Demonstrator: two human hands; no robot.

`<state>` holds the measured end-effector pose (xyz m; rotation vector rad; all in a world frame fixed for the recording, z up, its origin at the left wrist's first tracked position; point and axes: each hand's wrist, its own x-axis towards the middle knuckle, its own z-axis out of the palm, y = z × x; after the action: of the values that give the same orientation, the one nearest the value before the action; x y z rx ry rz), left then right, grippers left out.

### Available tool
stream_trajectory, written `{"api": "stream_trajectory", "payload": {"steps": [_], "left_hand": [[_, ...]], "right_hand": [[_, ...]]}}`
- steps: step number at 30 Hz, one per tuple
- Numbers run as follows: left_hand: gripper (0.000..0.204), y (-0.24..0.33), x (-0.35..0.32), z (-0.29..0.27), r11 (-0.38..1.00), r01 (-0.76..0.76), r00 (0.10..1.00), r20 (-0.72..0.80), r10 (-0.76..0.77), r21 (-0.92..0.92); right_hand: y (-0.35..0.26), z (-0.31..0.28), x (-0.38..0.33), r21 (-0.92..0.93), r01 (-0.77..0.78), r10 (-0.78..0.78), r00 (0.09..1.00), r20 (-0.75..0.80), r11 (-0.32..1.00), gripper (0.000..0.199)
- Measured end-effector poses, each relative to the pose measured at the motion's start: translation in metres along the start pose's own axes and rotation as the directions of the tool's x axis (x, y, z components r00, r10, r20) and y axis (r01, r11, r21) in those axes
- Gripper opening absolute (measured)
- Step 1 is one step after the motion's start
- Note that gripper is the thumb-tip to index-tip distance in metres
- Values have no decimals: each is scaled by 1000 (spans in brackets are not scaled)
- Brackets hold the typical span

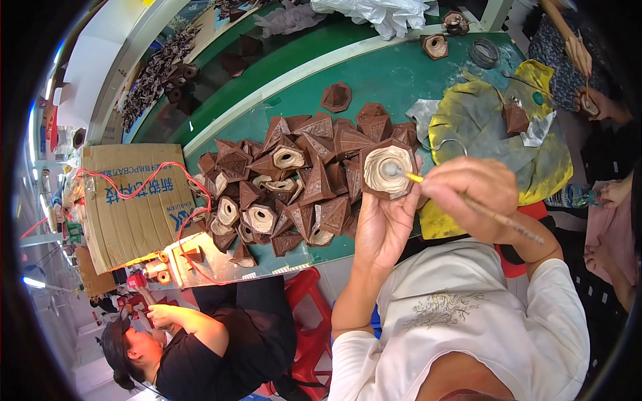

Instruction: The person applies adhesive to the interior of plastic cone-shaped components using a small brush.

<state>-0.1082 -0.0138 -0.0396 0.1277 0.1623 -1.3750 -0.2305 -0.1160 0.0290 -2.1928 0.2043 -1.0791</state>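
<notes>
My left hand [382, 230] holds up a brown, faceted hollow piece [382, 181] with its cream-coloured inside turned toward me. In my right hand [476, 194] is a slim paintbrush [493, 213] with a wooden handle. Its tip reaches into the hollow, beside a pale grey round patch near the centre; whether the bristles touch the wall I cannot tell. Just left of the piece lies a heap of similar brown pieces [317, 184], some with their cream openings upward. One more brown piece [336, 97] sits apart, beyond the heap.
Right of my hands, a yellow, grey-stained cloth [468, 127] carries a brown piece [515, 118]. A round container [484, 53] stands behind it. A cardboard box [134, 207] with a red cord is at left. Co-workers [214, 334] sit at left and right; a green belt [221, 87] runs behind.
</notes>
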Motion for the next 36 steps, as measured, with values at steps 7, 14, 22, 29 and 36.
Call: {"api": "stream_trajectory", "payload": {"steps": [7, 14, 22, 29, 36], "left_hand": [[39, -4, 2, 1, 991, 24, 996, 91, -12, -131], [41, -1, 3, -6, 993, 56, 990, 131, -42, -102], [44, 0, 3, 5, 993, -56, 997, -43, 61, 101], [44, 0, 1, 0, 992, -46, 999, -20, 48, 120], [42, 2, 0, -5, 971, -112, 990, -55, 126, 209]], "right_hand": [[-1, -2, 5, 93, -212, 216, 976, -34, 973, 2], [1, 5, 0, 100, -119, 116, 993, 34, 988, 3], [-6, -5, -6, 50, -81, 74, 990, 119, 995, 7], [-4, 2, -5, 30, -25, 23, 998, 58, 999, 8], [1, -16, -5, -107, 8, 0, 997, 79, 994, 11]]}}
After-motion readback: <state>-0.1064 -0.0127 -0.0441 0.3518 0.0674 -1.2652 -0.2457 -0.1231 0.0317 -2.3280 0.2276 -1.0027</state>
